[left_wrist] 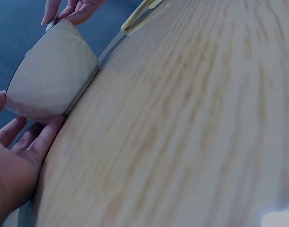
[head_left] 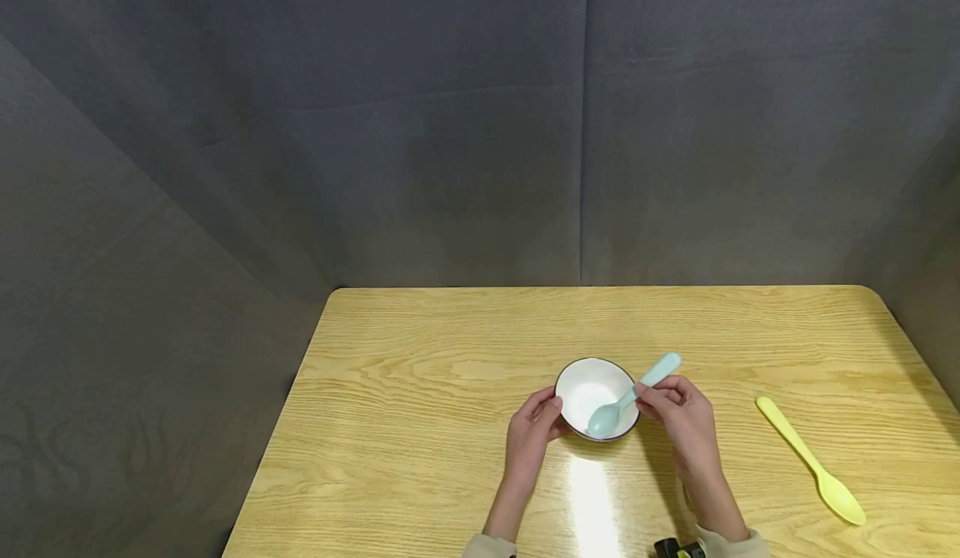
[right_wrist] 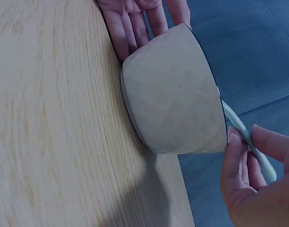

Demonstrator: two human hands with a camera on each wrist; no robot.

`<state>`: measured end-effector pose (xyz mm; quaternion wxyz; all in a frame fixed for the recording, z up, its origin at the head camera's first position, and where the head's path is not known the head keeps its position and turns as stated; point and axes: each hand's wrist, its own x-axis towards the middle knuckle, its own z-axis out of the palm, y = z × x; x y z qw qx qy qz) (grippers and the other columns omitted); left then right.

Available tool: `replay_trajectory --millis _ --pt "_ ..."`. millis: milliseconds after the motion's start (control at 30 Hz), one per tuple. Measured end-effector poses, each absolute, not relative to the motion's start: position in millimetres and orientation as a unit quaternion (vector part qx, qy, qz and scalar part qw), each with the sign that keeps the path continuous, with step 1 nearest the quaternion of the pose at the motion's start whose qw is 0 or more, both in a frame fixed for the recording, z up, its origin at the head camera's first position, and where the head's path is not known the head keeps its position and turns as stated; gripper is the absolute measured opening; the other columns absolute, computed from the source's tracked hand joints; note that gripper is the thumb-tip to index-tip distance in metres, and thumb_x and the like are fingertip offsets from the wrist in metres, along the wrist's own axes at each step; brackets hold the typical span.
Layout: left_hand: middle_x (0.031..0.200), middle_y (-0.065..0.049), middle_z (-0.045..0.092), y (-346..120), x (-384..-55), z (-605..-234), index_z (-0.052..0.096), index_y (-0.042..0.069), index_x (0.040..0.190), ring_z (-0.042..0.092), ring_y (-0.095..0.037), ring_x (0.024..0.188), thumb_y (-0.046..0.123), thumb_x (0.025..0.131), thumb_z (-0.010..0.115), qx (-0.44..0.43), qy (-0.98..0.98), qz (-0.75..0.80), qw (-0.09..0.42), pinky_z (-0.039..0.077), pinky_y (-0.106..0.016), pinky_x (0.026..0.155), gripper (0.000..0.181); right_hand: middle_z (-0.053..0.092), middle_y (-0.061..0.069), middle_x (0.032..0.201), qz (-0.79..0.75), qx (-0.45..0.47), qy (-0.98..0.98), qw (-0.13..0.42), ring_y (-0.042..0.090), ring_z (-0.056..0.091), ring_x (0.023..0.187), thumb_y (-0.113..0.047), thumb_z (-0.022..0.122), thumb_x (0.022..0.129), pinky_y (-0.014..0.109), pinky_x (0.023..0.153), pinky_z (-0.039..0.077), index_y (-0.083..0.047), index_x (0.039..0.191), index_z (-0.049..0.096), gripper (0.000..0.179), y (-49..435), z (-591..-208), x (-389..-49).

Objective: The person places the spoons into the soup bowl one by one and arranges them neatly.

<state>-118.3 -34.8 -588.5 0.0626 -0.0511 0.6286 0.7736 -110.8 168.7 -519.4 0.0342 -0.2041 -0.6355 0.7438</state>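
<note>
A white bowl (head_left: 583,387) with a dark rim stands on the wooden table in the head view. My left hand (head_left: 528,437) holds its left side, thumb at the rim and fingers against the outer wall. The bowl's faceted outside (right_wrist: 172,94) shows in the right wrist view. Between thumb and fingers, my right hand (head_left: 686,425) pinches a light blue spoon (head_left: 660,369) by the handle at the bowl's right rim. The spoon's head lies inside the bowl, over its near part, and the handle slants up to the right past the rim.
A yellow spoon (head_left: 806,458) lies on the table (head_left: 420,416) to the right of my right hand. Dark grey cloth (head_left: 450,166) hangs behind the table and along its sides. A small black and yellow object (head_left: 678,548) sits by the right wrist at the bottom edge.
</note>
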Motion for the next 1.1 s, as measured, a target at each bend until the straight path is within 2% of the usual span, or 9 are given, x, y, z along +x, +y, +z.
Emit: replay_trajectory --millis 500,700,1100 --pt "0.117 -0.013 0.073 -37.2 -118.3 -589.4 0.068 -0.001 0.129 0.071 -0.017 0.098 0.023 0.102 0.068 -0.039 0.629 0.774 0.058 0.061 -0.025 0.077 0.036 0.071 -0.008 0.073 0.699 -0.196 -0.686 0.048 0.005 0.068 0.072 -0.001 0.078 0.091 0.021 0.07 0.06 0.003 0.098 0.063 0.016 165.8 -522.7 -112.8" --pt "0.116 -0.013 0.073 -36.9 -118.5 -589.2 0.067 -0.003 0.129 0.071 -0.016 0.097 0.022 0.102 0.068 -0.042 0.623 0.779 0.059 0.062 -0.026 0.078 0.036 0.071 -0.009 0.073 0.676 -0.195 -0.709 0.033 0.004 0.067 0.073 -0.006 0.078 0.092 0.021 0.07 0.06 0.005 0.102 0.062 0.022 167.6 -523.5 -114.3" --pt "0.113 -0.011 0.073 -35.0 -118.6 -589.9 0.069 -0.001 0.127 0.07 -0.016 0.096 0.022 0.101 0.068 -0.046 0.626 0.776 0.061 0.061 -0.026 0.077 0.035 0.076 0.006 0.091 0.661 -0.142 -0.737 0.014 0.009 0.071 0.073 -0.002 0.067 0.099 0.023 0.072 0.062 0.015 0.12 0.062 0.027 172.0 -516.3 -121.5"
